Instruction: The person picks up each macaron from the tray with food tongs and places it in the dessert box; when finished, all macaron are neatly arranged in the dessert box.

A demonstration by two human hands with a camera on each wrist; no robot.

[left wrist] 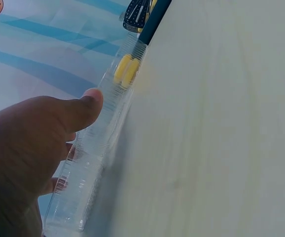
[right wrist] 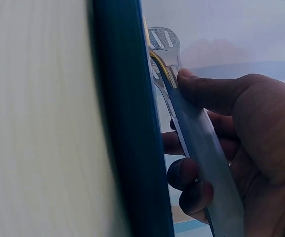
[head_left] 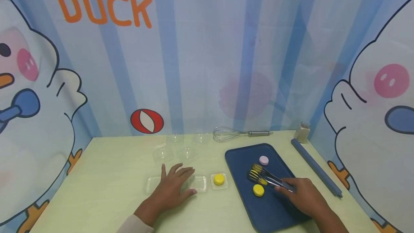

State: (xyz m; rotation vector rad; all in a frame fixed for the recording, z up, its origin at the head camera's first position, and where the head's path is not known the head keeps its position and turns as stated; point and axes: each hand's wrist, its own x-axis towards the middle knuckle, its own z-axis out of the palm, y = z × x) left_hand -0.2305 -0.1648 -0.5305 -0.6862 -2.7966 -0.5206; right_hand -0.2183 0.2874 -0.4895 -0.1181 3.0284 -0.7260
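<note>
My right hand (head_left: 304, 194) grips metal tongs (head_left: 274, 180) by the handles above a dark blue tray (head_left: 250, 209). The slotted tong heads lie over a yellow macaron (head_left: 257, 168), partly covering it. Another yellow macaron (head_left: 258, 190) is just in front, and a pale pink macaron (head_left: 263, 160) sits farther back on the tray. With fingers spread, my left hand (head_left: 171, 191) is over a clear plastic container (head_left: 199, 184), hiding its middle. One more yellow macaron (head_left: 219, 179) sits in a small clear holder (head_left: 225, 186) between the left hand and the tray.
Several clear plastic lids or cups (head_left: 187, 152) stand behind the left hand. A wire whisk (head_left: 228, 134) lies along the back edge. At the right are a blue-grey roll (head_left: 317, 168) and a small beige-topped block (head_left: 302, 133). A printed curtain (head_left: 207, 53) hangs behind the table.
</note>
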